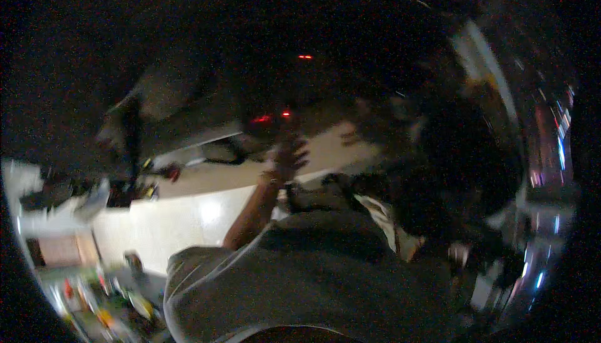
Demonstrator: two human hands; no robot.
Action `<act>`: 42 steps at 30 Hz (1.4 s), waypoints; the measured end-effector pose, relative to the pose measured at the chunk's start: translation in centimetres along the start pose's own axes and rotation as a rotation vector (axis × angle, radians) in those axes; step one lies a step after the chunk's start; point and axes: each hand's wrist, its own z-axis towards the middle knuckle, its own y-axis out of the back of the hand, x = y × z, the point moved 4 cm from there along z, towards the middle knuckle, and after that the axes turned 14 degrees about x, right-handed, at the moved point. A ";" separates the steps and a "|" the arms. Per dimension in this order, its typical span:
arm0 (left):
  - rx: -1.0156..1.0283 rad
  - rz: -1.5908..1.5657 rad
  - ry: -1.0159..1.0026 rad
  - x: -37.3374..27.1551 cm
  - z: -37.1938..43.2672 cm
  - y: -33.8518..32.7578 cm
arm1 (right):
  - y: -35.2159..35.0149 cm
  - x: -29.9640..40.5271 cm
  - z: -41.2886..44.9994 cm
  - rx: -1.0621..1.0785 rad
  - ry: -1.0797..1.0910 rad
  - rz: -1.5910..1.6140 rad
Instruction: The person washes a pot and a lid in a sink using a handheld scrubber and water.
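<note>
The picture is dark and blurred. My left hand [290,156] reaches up from the left of my grey shirt [300,272], fingers somewhat spread, over the edge of a brown tabletop [324,150]. Whether it holds something is too dark to tell. Just above it is a dark object with small red lights [272,116]. To the right, faintly lit fingers [350,135], apparently my right hand, show over the same brown surface; the rest of that hand is lost in shadow.
Dark and red items [171,172] lie at the table's left. Beyond its near edge is a brightly lit pale floor [159,230]. Colourful blurred goods [103,300] stand at lower left. Streaked lights [561,150] show at the far right, beside a pale curved edge [493,70].
</note>
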 end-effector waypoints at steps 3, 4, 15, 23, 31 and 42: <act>0.105 -0.177 -0.016 -0.5 0.0 -2.3 | 4.6 0.0 -1.3 -0.196 -0.006 0.030; 0.093 -0.096 -0.035 -1.1 -1.0 -3.5 | 5.0 0.1 -1.0 -0.235 0.015 0.067; 0.247 0.144 0.036 -0.3 -0.3 -6.7 | 9.3 17.8 2.4 -0.137 0.365 0.136; 0.278 0.850 -0.282 0.4 -7.2 -4.3 | 1.2 38.0 2.1 0.186 0.689 0.162; 0.118 0.363 -0.306 0.6 -15.0 2.1 | -9.0 57.2 -1.9 0.436 0.870 0.258; -0.331 2.174 0.098 -13.6 -32.0 -6.2 | -18.2 64.7 -3.9 0.620 0.860 0.146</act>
